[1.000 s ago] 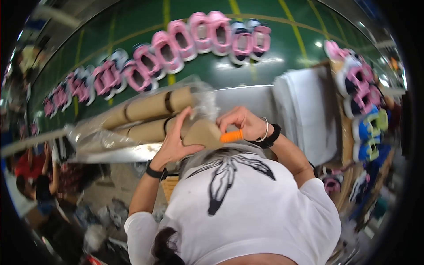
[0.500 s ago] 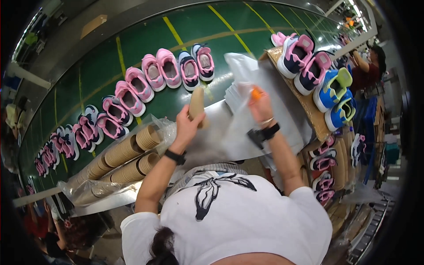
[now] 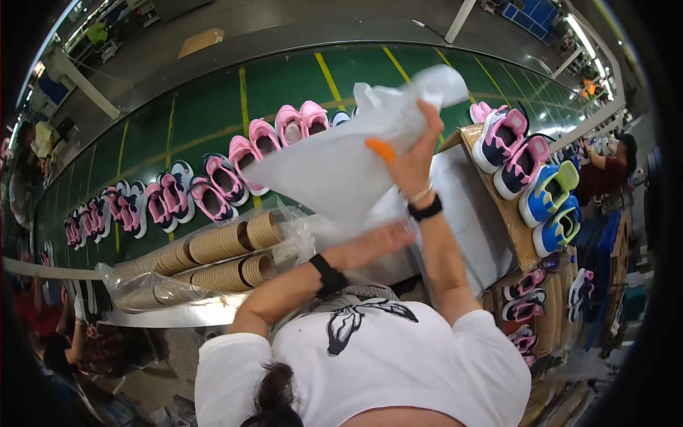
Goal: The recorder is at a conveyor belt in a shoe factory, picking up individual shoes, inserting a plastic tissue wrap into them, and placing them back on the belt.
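A thin, smooth, crumple-edged white sheet (image 3: 320, 167) fans over the green table (image 3: 281, 85), grasped by the raised right hand (image 3: 413, 160), its thumb in a ribbed orange sleeve (image 3: 380, 149), while the left hand (image 3: 377, 242) reaches low across beneath, too blurred to tell whether its fingers grip.

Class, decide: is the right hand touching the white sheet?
Touching: the head view shows the white sheet held up in the right hand, gathered in its grip.

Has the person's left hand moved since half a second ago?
Yes, the left hand has moved to the right, farther from the bagged brown stacks on the table.
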### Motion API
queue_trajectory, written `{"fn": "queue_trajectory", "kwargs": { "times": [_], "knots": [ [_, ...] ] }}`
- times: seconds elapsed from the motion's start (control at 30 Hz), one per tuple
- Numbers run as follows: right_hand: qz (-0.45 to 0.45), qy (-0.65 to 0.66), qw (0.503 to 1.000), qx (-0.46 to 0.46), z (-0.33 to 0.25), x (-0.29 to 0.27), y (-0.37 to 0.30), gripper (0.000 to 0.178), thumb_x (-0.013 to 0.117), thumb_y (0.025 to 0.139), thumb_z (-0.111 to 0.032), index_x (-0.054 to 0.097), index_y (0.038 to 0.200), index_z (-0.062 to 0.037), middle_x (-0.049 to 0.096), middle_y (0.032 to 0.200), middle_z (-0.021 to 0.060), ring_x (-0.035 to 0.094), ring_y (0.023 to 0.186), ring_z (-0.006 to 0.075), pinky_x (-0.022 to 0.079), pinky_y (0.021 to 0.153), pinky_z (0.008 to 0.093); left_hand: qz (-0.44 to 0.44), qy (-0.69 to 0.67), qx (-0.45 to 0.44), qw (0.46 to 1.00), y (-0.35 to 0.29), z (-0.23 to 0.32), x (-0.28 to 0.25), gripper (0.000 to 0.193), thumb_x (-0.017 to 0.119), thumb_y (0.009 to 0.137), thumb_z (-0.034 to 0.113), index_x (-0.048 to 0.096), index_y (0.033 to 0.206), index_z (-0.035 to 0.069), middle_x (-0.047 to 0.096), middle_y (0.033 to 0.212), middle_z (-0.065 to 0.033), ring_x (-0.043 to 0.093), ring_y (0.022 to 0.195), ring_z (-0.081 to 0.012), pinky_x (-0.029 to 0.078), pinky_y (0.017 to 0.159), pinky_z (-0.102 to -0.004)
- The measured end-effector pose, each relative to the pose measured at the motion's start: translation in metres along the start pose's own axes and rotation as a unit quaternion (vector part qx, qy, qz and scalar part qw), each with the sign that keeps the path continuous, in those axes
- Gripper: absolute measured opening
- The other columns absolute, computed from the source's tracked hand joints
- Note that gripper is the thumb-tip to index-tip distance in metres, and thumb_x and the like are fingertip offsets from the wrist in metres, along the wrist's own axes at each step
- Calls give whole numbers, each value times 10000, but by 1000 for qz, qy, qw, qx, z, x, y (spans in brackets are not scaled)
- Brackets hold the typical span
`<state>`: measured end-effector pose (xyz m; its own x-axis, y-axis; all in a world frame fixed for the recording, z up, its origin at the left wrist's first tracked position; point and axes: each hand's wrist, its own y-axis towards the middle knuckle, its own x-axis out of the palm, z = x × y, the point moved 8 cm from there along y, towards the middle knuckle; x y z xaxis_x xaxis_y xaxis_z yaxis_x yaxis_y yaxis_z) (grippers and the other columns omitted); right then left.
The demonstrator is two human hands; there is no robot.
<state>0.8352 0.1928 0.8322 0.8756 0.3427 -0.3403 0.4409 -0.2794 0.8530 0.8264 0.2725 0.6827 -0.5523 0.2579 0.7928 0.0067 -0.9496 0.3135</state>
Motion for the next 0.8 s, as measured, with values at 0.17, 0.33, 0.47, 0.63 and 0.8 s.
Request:
{"fn": "queue_trajectory", "kwargs": {
  "times": [0.17, 0.33, 0.47, 0.63, 0.8],
  "knots": [
    [162, 222, 922, 271, 9, -12, -63, 996, 888, 568, -193, 282, 1349, -67, 360, 1277, 86, 447, 1129, 228, 417, 950, 359, 294, -72, 105, 947, 10, 47, -52, 414, 627, 826, 125, 503, 1214, 47, 549, 1185, -103, 567, 1032, -208, 440, 910, -321],
    [-54, 19, 998, -36, -8, -1, -26, 431, 821, 645, -107, 568, 979, -3, 540, 977, 89, 549, 897, 231, 473, 706, 310, 237, 583, 138, 765, 19, 80, -31, 349, 633, 812, 117, 531, 1142, 65, 559, 1082, -66, 523, 1019, -141, 444, 847, -300],
    [-122, 28, 990, 57, 22, 34, -16, 193, 718, 758, -61, 558, 683, 17, 597, 688, 77, 554, 679, 191, 431, 540, 286, 285, 243, 43, 926, 6, 58, -41, 382, 593, 839, 75, 484, 1205, 85, 535, 1093, -37, 509, 1029, -126, 450, 832, -302],
    [-164, 221, 927, 255, 61, 93, -36, 397, 714, 753, -72, 541, 1103, -1, 618, 1040, 128, 622, 908, 201, 490, 737, 292, 402, 243, -12, 883, -9, 80, -71, 435, 577, 841, -19, 475, 1254, 73, 564, 1142, -35, 567, 1034, -156, 464, 901, -327],
    [-236, 77, 952, 180, 81, 117, -59, 563, 744, 695, -116, 511, 1202, -37, 588, 1082, 182, 595, 934, 372, 495, 793, 404, 378, 100, 159, 906, -11, 139, -132, 518, 602, 766, -116, 448, 1244, 12, 564, 1166, -71, 576, 1054, -191, 464, 932, -336]
  ]
}}
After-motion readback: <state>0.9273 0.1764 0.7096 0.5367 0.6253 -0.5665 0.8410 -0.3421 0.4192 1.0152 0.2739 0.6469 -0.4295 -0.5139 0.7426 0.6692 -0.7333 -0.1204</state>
